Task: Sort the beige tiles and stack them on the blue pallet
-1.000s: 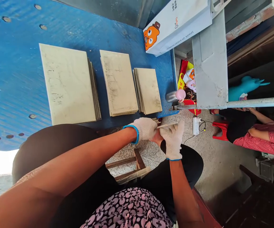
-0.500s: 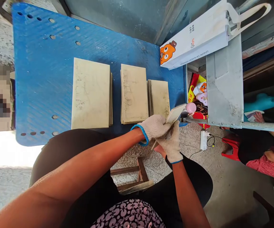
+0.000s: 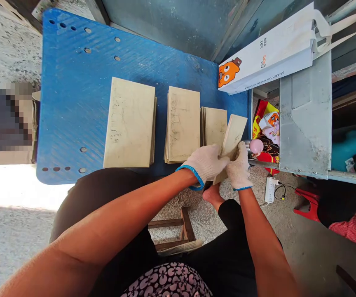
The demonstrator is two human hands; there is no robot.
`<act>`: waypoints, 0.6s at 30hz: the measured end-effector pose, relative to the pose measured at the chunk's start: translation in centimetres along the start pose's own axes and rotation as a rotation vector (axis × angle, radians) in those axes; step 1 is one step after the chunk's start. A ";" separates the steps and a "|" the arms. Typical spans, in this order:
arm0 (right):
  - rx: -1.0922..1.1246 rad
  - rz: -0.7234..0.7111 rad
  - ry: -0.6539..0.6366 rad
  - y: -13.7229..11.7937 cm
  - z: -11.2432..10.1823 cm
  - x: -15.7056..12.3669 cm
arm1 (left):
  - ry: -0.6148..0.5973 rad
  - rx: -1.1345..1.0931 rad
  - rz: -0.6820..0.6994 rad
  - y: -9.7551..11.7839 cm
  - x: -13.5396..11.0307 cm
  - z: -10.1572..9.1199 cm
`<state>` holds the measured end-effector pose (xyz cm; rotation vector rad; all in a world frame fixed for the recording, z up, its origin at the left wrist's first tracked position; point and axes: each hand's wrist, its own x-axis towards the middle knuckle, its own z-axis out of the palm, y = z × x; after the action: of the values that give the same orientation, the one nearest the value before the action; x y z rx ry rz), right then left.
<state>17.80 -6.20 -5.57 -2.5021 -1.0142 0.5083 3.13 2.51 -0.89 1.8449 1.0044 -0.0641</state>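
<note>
Both my hands wear off-white knit gloves with blue cuffs. Between them is a narrow stack of pale, smudged rectangular boards [image 3: 235, 131], tilted and reaching over the table's front right edge. My left hand [image 3: 209, 161] grips its left side, fingers wrapped round it. On its right side my right hand [image 3: 239, 167] is closed, with the fingertips partly hidden. Three stacks of similar boards lie on the blue table [image 3: 73, 90]: a large stack [image 3: 130, 123] at left, a medium stack [image 3: 184, 123] in the middle, and a small stack [image 3: 216, 123] just left of the held boards.
A white paper bag [image 3: 270, 53] lies at the back right. Beside the table, a grey metal cabinet [image 3: 306, 119] has an open compartment with snack packets and a pink-capped bottle [image 3: 256, 146]. A power strip [image 3: 270, 189] and red stool [image 3: 307, 204] are on the right, near another person.
The held boards have turned more upright and shifted forward to the table edge beside the small stack. Both hands moved along with them. The whole view has shifted slightly.
</note>
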 end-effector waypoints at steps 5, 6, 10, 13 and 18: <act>-0.197 0.099 -0.033 -2.7 0.7 3.2 | -0.250 0.250 -0.084 1.2 -2.2 0.3; -0.225 0.100 -0.045 -3.1 1.0 3.7 | -0.310 0.298 -0.081 1.5 -2.6 0.5; -0.328 0.101 -0.066 -4.0 2.8 5.2 | -0.489 0.433 0.083 1.6 -3.2 1.3; -0.363 0.081 -0.065 -4.1 3.9 5.9 | -0.501 0.450 0.103 1.3 -3.2 1.6; -0.374 0.090 -0.064 -4.0 5.0 6.2 | -0.476 0.423 0.043 1.3 -3.3 1.2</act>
<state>17.37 2.01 -9.08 -2.8874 -1.1110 0.4621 2.33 -0.64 0.96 2.0870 0.6442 -0.7031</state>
